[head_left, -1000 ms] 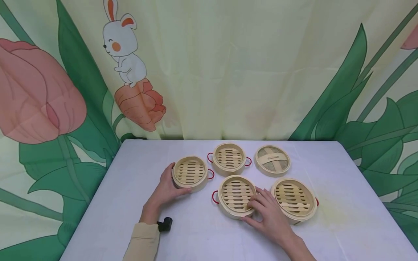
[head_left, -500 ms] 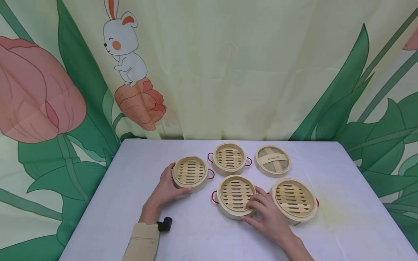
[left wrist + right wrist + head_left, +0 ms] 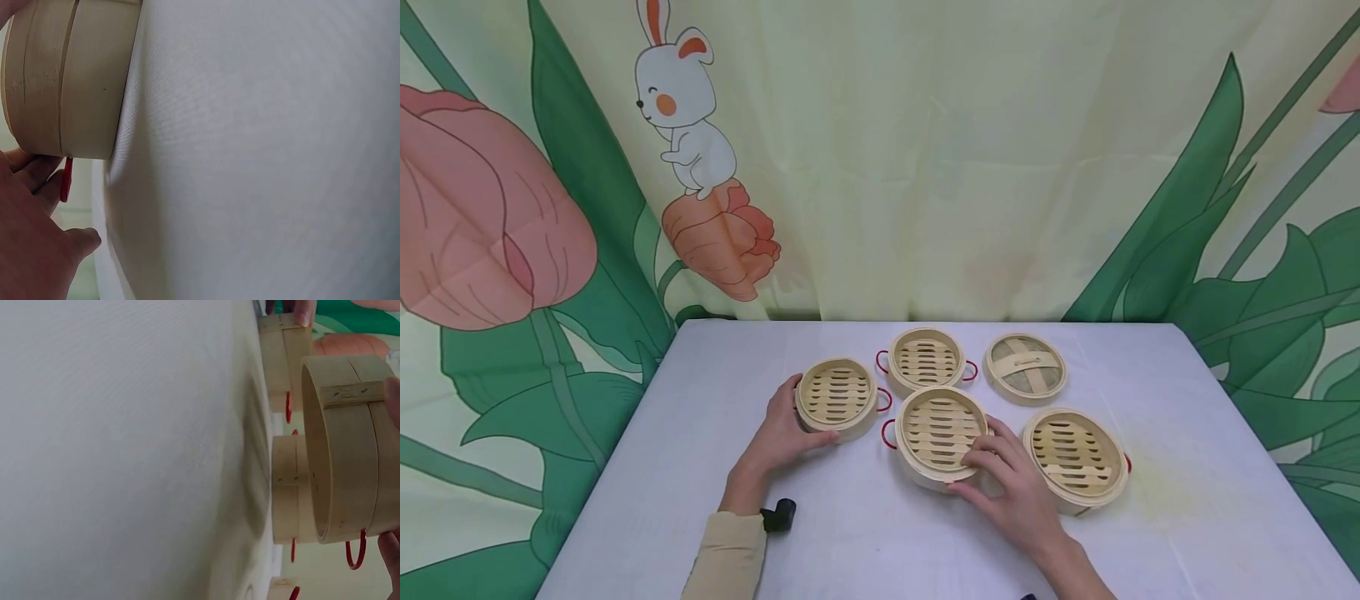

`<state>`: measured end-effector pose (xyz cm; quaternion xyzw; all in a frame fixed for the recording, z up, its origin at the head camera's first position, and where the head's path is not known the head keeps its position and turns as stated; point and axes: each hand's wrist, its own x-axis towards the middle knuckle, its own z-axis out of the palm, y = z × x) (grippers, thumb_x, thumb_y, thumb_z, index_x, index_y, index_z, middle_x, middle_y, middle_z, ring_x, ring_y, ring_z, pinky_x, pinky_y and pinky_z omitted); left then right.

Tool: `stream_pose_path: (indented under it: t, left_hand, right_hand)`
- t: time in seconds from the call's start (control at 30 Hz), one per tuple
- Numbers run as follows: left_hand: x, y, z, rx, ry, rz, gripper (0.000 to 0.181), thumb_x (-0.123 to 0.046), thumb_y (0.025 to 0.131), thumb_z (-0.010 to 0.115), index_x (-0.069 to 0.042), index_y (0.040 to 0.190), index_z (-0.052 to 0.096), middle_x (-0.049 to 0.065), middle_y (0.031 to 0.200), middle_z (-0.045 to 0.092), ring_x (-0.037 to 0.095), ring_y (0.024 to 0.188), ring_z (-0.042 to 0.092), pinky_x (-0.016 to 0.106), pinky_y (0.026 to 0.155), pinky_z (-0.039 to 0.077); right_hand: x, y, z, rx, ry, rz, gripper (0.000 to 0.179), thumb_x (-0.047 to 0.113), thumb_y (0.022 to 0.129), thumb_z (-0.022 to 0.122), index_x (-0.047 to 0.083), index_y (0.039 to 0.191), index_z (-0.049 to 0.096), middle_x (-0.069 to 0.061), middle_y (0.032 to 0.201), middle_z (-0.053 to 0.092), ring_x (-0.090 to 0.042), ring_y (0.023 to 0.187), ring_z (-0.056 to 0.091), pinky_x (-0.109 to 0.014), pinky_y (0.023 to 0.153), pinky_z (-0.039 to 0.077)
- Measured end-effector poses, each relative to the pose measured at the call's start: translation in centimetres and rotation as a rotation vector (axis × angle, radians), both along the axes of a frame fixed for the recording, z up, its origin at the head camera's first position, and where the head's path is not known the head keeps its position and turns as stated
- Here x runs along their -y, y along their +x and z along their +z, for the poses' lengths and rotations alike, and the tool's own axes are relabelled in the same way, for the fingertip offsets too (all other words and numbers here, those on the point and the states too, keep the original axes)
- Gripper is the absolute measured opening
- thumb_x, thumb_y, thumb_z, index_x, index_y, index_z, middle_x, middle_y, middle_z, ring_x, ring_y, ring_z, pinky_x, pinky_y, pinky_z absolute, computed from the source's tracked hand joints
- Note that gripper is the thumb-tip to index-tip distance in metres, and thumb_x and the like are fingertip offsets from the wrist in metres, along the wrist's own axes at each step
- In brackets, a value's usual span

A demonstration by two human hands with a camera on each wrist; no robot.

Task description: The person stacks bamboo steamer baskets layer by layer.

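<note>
While I watch from my distant place, the person's right hand [image 3: 1011, 483] pinches the middle steamer [image 3: 942, 431] at its right edge, with the thumb on the near side and the other fingers bent over the rim, parted only by the thickness they have hold of. In the right wrist view I see that this steamer is above the white table [image 3: 850, 542] and does not touch it. It is round, so I find no long axis in it; its slotted face looks upward, one red handle [image 3: 888, 434] points to the left, and another red handle shows at the right-hand side. The left hand [image 3: 781, 433] is spread wide around the left steamer [image 3: 837, 396], thumb at the near side, fingers at the left and far side, holding it. This steamer stands upright on the table, its visible handle in the head view pointing right. On the far side I see the far steamer [image 3: 927, 362] and, right of it, the woven lid [image 3: 1026, 369]; the right steamer [image 3: 1072, 456] rests just beside the right hand.
</note>
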<state>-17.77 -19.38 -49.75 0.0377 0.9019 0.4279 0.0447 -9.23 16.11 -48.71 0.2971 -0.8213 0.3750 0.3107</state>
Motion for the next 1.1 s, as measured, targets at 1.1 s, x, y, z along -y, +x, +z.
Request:
stream_pose_path:
  t: [1.1]
  left_hand:
    - [-0.1,0.2,0.3,-0.004,0.007,0.018,0.126,-0.045,0.064,0.095,-0.004,0.157,0.02,0.021,0.155,0.032,0.036,0.145,0.024,0.054,0.115,0.026]
  right_hand:
    - [5.0,-2.4,3.3,-0.122,-0.173,0.065,0.035,0.045,0.087,0.077,0.01,0.092,0.073,-0.007,0.1,0.065,-0.049,0.124,0.051,-0.044,0.112,0.036]
